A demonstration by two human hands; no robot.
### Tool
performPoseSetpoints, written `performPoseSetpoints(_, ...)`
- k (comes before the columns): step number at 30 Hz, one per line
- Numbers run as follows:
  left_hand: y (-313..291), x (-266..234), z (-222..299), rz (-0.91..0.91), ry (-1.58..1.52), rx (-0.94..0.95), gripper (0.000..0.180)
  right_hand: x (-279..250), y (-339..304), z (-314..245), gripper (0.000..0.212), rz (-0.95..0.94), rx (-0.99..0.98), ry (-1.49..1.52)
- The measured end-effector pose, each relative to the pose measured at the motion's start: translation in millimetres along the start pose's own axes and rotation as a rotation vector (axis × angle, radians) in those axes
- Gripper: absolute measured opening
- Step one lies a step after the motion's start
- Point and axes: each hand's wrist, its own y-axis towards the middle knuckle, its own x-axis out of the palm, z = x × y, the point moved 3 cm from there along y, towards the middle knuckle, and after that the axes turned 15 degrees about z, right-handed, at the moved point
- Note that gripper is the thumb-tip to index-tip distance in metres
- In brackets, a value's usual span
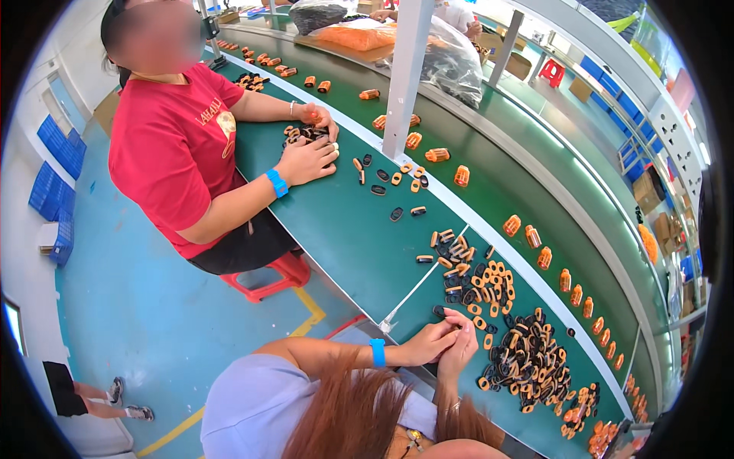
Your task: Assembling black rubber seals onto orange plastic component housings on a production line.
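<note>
My left hand (426, 343), with a blue band at its wrist, meets my right hand (459, 346) over the near edge of the green bench. Both sets of fingers are bent and pressed together; what they hold, if anything, is hidden. A black oval piece (438, 311) shows right at the fingertips, and I cannot tell whether it is gripped or lies on the bench. Just right of my hands spreads a big heap of black and orange oval rings (531, 358). Beyond my fingers lie more loose orange oval rings (497, 283), some paired with black ones.
At the left a co-worker in a red shirt (172, 145) sits handling a pile of similar pieces (303, 135). A row of orange transparent parts (533, 236) stands on the dark green belt (497, 191) beyond a white rail. A grey post (407, 76) rises from the bench.
</note>
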Motion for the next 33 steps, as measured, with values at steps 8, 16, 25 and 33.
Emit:
performPoseSetpoints(8,-5.3,18.2,59.5,-0.123,-0.291,-0.244,0.04,-9.4,13.4,-18.0,0.06,-0.022,-0.06,0.207)
performPoseSetpoints(16,-15.9,38.5,95.6,-0.306,-0.647,-0.393,0.051,-17.8,26.4,-59.7,0.066,-0.013,0.052,0.482)
performPoseSetpoints(25,-12.0,45.2,121.2,-0.238,-0.486,-0.075,0.035,4.7,49.6,-100.0,0.054,-0.092,0.168,0.627)
performPoseSetpoints(33,-23.0,52.9,124.2,-0.266,-0.47,-0.088,0.04,-6.6,41.3,-105.4,0.057,-0.136,0.105,0.58)
